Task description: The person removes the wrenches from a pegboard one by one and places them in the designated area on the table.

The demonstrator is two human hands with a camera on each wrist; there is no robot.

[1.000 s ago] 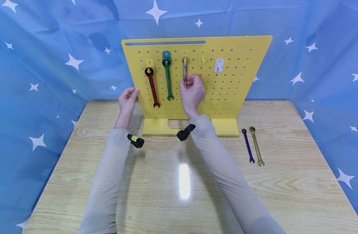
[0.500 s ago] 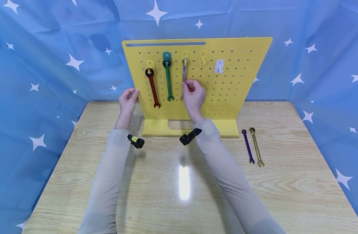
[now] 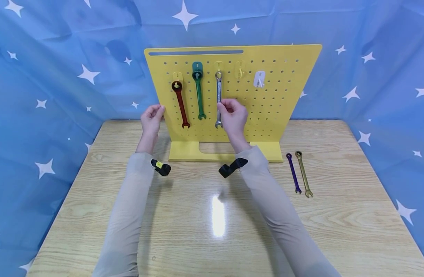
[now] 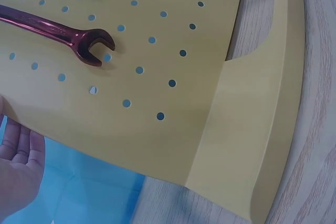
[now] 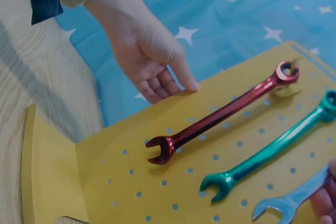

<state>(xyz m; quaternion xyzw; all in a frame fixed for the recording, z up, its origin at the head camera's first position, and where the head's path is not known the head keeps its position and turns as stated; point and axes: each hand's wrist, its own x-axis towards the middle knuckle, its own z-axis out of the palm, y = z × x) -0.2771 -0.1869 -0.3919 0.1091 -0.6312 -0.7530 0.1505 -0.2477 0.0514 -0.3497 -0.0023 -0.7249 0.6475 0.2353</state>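
Observation:
A yellow pegboard (image 3: 267, 100) stands upright on the table. My left hand (image 3: 151, 120) pinches its left edge, thumb in front and fingers behind. A silver combination wrench (image 3: 219, 90) hangs by its ring end on a yellow hook, open end down. Thumb and fingers of my right hand (image 3: 234, 117) pinch its shaft from the right side; in the right wrist view only bits of these fingers show beside the silver wrench (image 5: 294, 200). To the left hang a green wrench (image 3: 199, 96) and a red wrench (image 3: 181, 104), each on its own hook.
Right of the silver wrench, a yellow hook (image 3: 240, 70) and a white hook (image 3: 259, 79) bear nothing. A purple wrench (image 3: 294, 173) and a gold wrench (image 3: 304, 174) lie on the wooden table (image 3: 350, 223). Blue star-patterned cloth (image 3: 374, 77) hangs behind and at the sides.
My right hand has slid down the silver wrench and a little right, and the wrench's lower end has come into view. The left hand keeps its place on the board's edge.

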